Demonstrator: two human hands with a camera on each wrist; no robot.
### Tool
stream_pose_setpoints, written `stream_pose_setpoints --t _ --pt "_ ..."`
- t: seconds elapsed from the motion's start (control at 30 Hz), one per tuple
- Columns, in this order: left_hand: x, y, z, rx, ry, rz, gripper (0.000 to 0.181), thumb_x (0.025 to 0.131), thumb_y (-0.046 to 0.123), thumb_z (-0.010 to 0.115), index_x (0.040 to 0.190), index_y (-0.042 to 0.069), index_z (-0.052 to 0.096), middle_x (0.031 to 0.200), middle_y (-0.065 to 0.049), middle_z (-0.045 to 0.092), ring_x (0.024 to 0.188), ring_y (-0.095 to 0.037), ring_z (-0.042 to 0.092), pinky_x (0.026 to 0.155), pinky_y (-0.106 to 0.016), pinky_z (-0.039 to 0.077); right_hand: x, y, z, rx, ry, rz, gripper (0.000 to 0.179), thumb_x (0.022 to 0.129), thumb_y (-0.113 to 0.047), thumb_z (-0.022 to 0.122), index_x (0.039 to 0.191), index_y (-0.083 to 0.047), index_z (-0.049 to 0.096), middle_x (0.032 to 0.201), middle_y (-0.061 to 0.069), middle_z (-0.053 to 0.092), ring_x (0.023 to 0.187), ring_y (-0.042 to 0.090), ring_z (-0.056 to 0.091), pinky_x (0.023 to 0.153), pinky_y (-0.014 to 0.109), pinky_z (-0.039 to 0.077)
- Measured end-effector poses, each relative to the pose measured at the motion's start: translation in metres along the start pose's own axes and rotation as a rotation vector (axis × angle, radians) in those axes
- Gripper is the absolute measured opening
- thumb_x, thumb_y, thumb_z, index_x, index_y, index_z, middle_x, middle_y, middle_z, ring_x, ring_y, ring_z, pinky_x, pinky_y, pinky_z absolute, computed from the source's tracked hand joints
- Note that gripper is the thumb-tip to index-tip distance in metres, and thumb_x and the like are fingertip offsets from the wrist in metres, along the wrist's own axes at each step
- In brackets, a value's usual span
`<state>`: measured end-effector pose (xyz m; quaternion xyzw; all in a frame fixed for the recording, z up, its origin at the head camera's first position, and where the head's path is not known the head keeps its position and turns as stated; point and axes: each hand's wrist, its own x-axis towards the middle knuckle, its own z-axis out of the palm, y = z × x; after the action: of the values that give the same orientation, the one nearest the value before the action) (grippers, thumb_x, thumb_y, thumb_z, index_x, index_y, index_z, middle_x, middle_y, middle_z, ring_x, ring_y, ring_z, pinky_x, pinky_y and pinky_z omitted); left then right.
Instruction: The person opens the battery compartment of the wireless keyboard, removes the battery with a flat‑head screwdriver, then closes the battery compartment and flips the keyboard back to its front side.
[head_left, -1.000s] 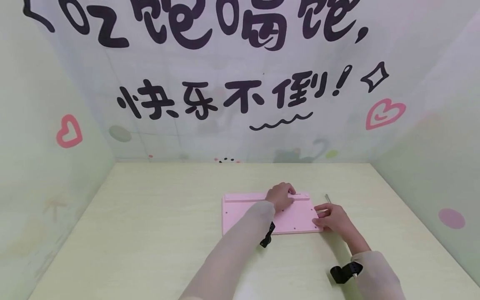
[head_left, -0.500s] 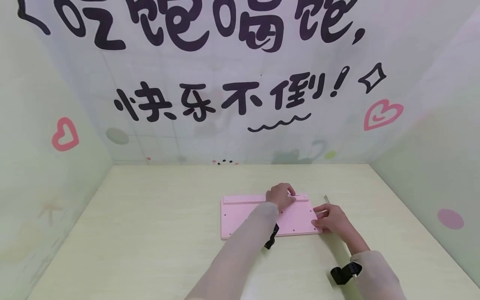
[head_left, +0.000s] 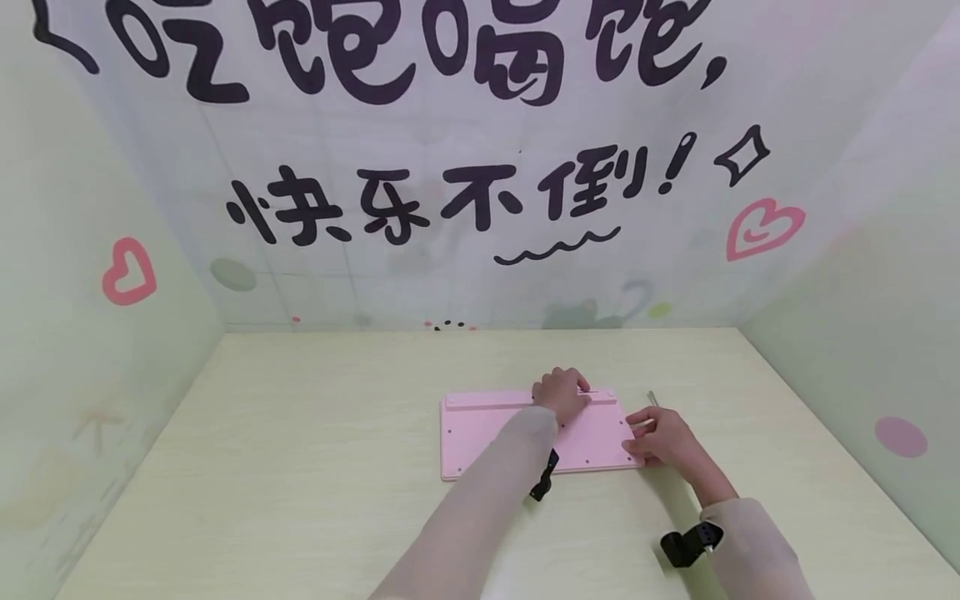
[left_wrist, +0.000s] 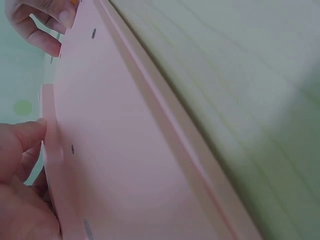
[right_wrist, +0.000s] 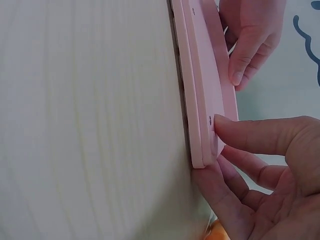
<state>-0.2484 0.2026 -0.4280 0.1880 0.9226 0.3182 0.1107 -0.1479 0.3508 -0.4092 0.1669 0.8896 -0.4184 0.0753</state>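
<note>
A pink keyboard (head_left: 592,437) lies underside up on the table, with small dark screw holes and a raised strip along its far edge. My left hand (head_left: 561,396) reaches across it and grips that strip, thumb on the near side and fingers over the back; the fingertips are partly hidden. At the right end my right hand (head_left: 663,437) pinches the corner. The right wrist view shows its thumb (right_wrist: 250,135) on the underside panel and fingers beneath the edge.
A thin metal rod (head_left: 652,397) lies just behind the right hand. Something orange (right_wrist: 217,231) shows by the right fingers in the right wrist view. Printed walls stand at the back, left and right of the pale wooden table (head_left: 300,467).
The head view has shifted slightly, so the scene sits a little lower and farther left. Both hands keep their places on the keyboard.
</note>
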Motion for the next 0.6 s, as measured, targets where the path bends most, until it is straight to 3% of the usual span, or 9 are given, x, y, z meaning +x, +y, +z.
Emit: stream_pose_setpoints --t 0.3,0.6 --pt "-0.0026 -0.0013 -0.0002 -0.008 -0.001 0.019 0.012 0.086 0.03 0.064 0.096 0.024 0.063 0.096 0.002 0.053 0.09 -0.018 0.048 0.082 -0.035 0.037 0.0 0.0009 -0.0008 0.002 -0.006 -0.002 0.043 0.075 -0.003 0.073 0.11 0.01 0.053 0.085 0.014 0.057 0.061 0.017 0.054 0.054 0.031 0.051" --pt "-0.0044 -0.0036 0.0054 -0.021 0.085 0.038 0.014 0.083 0.032 0.067 0.095 0.025 0.064 0.09 0.005 0.053 0.084 -0.015 0.048 0.082 -0.033 0.037 -0.0024 -0.0004 -0.001 0.014 -0.006 -0.025 0.042 0.074 -0.001 0.073 0.109 0.011 0.052 0.086 0.015 0.057 0.062 0.017 0.055 0.054 0.032 0.051"
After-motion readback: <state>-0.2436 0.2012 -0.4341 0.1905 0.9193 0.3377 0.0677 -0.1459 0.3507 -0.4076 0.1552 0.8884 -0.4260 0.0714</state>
